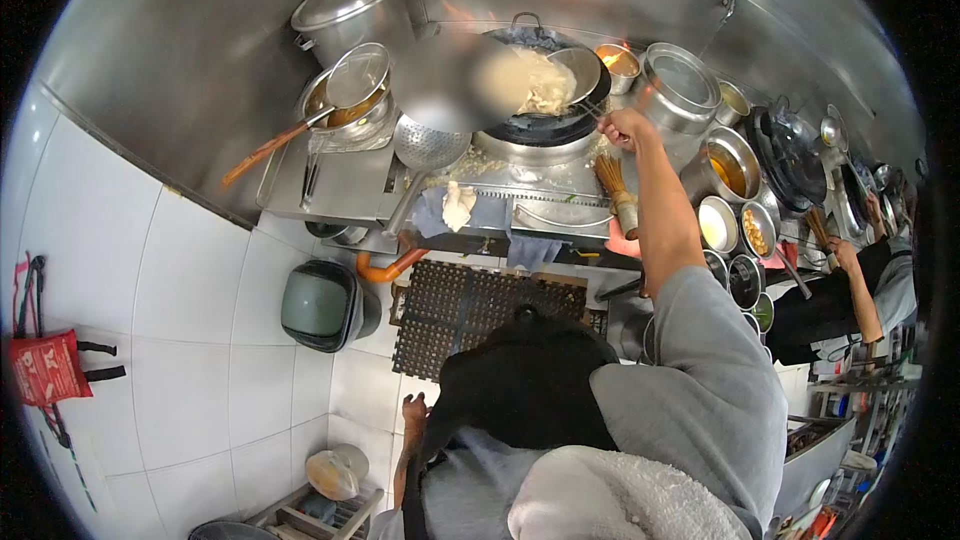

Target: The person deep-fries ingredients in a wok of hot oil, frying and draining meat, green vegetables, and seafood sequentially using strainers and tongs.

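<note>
My right hand is stretched out over the stove, its fingers wrapped round the handle of a ladle. The ladle's round bowl rests in a black wok, against pale, moist-looking food. A grey blur covers the wok's left part, so what lies there is hidden. My left hand hangs low beside my black apron, away from the stove. Its fingers look loosely apart, with nothing visible in them. Just below my right hand stands a bamboo wok brush.
Left of the wok are a lidded stockpot, a wire strainer over a pot, and a perforated skimmer. Metal pots and bowls crowd the right. Another person's arm is at far right. A bin and rubber mat are below.
</note>
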Motion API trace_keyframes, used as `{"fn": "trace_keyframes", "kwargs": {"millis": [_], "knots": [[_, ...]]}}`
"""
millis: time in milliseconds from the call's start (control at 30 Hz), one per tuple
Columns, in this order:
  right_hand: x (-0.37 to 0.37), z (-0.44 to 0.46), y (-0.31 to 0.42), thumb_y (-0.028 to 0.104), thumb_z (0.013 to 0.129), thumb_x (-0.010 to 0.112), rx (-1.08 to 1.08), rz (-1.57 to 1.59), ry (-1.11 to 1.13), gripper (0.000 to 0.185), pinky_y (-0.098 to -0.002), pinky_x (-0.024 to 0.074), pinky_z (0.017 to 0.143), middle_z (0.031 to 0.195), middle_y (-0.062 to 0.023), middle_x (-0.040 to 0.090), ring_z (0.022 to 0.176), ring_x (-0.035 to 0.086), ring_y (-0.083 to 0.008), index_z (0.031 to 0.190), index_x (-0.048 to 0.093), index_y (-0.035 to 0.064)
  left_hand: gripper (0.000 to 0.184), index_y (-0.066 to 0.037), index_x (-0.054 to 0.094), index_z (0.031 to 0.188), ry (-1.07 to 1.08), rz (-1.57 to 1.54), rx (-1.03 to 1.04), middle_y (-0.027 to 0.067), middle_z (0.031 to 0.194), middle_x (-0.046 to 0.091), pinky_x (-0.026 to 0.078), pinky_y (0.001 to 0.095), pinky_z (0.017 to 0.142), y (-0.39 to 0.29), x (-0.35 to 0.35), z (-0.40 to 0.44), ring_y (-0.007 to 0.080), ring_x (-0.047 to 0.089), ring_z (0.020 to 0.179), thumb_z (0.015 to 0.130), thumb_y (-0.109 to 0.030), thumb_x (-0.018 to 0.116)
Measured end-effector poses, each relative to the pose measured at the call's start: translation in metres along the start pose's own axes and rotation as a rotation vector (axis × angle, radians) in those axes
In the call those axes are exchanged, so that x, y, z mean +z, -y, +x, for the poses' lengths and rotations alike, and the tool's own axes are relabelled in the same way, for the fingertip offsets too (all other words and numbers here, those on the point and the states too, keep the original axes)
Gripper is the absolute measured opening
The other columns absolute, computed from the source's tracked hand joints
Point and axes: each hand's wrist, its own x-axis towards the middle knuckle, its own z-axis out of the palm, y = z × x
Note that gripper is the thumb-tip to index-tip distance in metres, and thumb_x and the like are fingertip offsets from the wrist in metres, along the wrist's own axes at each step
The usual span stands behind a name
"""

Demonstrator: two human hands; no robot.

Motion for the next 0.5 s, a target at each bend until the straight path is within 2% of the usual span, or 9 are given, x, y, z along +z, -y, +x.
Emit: {"fn": "trace_keyframes", "kwargs": {"millis": [33,100,200,267,300,367,400,433,500], "knots": [[0.002,0.011,-0.01,0.003,0.088,0.038,0.127,0.368,0.194,0.015,-0.0206,0.0319,0.031,0.06,-0.0026,0.049,0.038,0.038,-0.0059,0.087,0.052,-0.003,0.049,0.001,0.05,0.121,0.012,0.228,0.154,0.0196,0.09,0.064,0.049,0.0411,0.073,0.001,0.001,-0.006,0.025,0.065,0.077,0.082,-0.025,0.063],[0.023,-0.008,-0.014,0.003,0.091,0.038,0.11,0.383,0.231,0.013,-0.0142,0.029,0.031,0.063,0.0014,0.044,0.039,0.032,-0.0014,0.09,0.05,-0.0017,0.049,0.002,0.05,0.12,-0.035,0.792,0.676,0.0193,0.088,0.064,0.049,0.0411,0.072,0.009,0.004,-0.014,0.024,0.065,0.075,0.082,-0.024,0.063],[0.028,-0.024,-0.022,0.005,0.092,0.04,0.121,0.662,0.349,0.01,-0.0142,0.0289,0.031,0.065,0.0012,0.045,0.04,0.033,-0.0007,0.093,0.048,-0.0004,0.044,0.003,0.058,0.106,-0.241,0.035,-0.235,0.0148,0.079,0.066,0.046,0.0411,0.082,0.012,0.01,-0.027,0.0208,0.065,0.075,0.075,-0.027,0.069],[0.029,-0.051,-0.031,0.006,0.093,0.04,-0.018,0.621,0.319,0.007,-0.0132,0.0277,0.032,0.068,0.0013,0.045,0.043,0.034,0.0,0.091,0.045,0.0018,0.047,0.004,0.057,0.107,-0.13,0.451,0.291,0.0136,0.078,0.065,0.046,0.0411,0.081,0.028,-0.012,-0.032,0.0206,0.065,0.077,0.075,-0.029,0.069],[0.029,-0.062,-0.038,0.006,0.093,0.04,-0.018,0.62,0.314,0.007,-0.0132,0.0277,0.032,0.068,0.0013,0.045,0.043,0.034,0.0,0.091,0.045,0.0018,0.049,0.005,0.056,0.107,-0.008,0.845,0.823,0.0123,0.076,0.065,0.046,0.0411,0.08,0.034,-0.02,-0.032,0.0204,0.064,0.078,0.076,-0.031,0.068],[0.028,-0.086,-0.053,0.007,0.094,0.04,-0.099,0.542,0.291,0.007,-0.0134,0.0263,0.032,0.069,0.0016,0.044,0.042,0.033,-0.0003,0.089,0.043,0.0033,0.05,-0.001,0.041,0.127,0.278,0.441,0.276,0.014,0.089,0.061,0.047,0.0437,0.072,0.047,-0.02,-0.024,0.0257,0.062,0.078,0.086,-0.026,0.056],[0.038,-0.109,-0.047,0.008,0.094,0.04,-0.114,0.67,0.172,0.014,-0.0149,0.0248,0.031,0.063,0.0024,0.041,0.039,0.03,-0.0007,0.079,0.042,0.0055,0.052,-0.004,0.036,0.131,0.273,-0.332,-0.2,0.0146,0.094,0.06,0.047,0.0442,0.07,0.03,-0.027,-0.031,0.0274,0.062,0.078,0.087,-0.024,0.054],[0.033,-0.106,-0.049,0.008,0.094,0.04,-0.114,0.671,0.16,0.014,-0.0149,0.0248,0.031,0.063,0.0024,0.041,0.039,0.03,-0.0007,0.079,0.042,0.0055,0.054,-0.007,0.032,0.136,0.068,-0.726,-0.539,0.0152,0.098,0.059,0.047,0.0446,0.068,0.011,-0.035,-0.039,0.0291,0.061,0.079,0.088,-0.021,0.051],[0.018,-0.098,-0.052,0.008,0.091,0.042,-0.19,0.473,0.074,0.013,-0.017,0.0238,0.029,0.058,0.0023,0.039,0.038,0.03,-0.0016,0.079,0.043,0.005,0.053,-0.018,0.026,0.138,0.094,-0.712,-0.588,0.0139,0.103,0.054,0.046,0.0444,0.062,0.024,-0.03,-0.019,0.0317,0.06,0.079,0.089,-0.022,0.045]]}}
